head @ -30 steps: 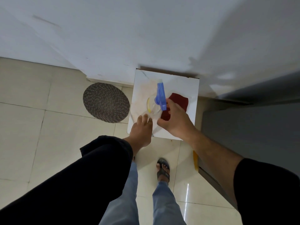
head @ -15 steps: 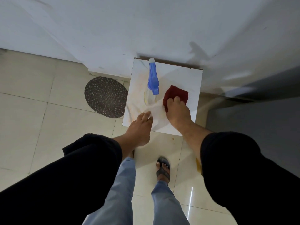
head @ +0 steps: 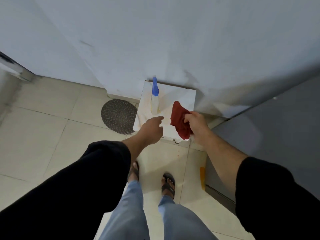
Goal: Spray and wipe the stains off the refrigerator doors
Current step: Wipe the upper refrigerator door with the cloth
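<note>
Fridge (head: 277, 132) is cut off by the right edge of the pic. Only a plain grey slab shows, mid-right to lower right, & no stains can be made out on it. Spray bottle (head: 155, 101) is blurry: blue trigger head, pale see-through body, yellowish tint near the base; fill level can't be told. Both arms run off the btm edge in black sleeves (head: 78, 187). A small yellow-orange thing (head: 202, 177) at the fridge's foot is too vague to name.

Only container is the bottle. It stands upright on the back left part of a small white table (head: 185, 96) just above ctr, against the wall (head: 155, 40).

Right hand (head: 197, 126), right of ctr, grips a red cloth (head: 180, 122) w/ fingers curled round it. Cloth hangs bunched over the table's front right part; whether it touches the top can't be told. Left hand (head: 152, 129), at ctr, holds nothing: forefinger stretched toward the bottle, other fingers loosely bent, tip near the bottle's base but apart from it. Bottle is up-frame of the left hand, up & left of the cloth. Cloth lies between the two hands. Fridge is right of the right hand, apart from it. Round dark mat (head: 118, 116) lies on the tiled floor (head: 43, 135) left of the table.
</note>
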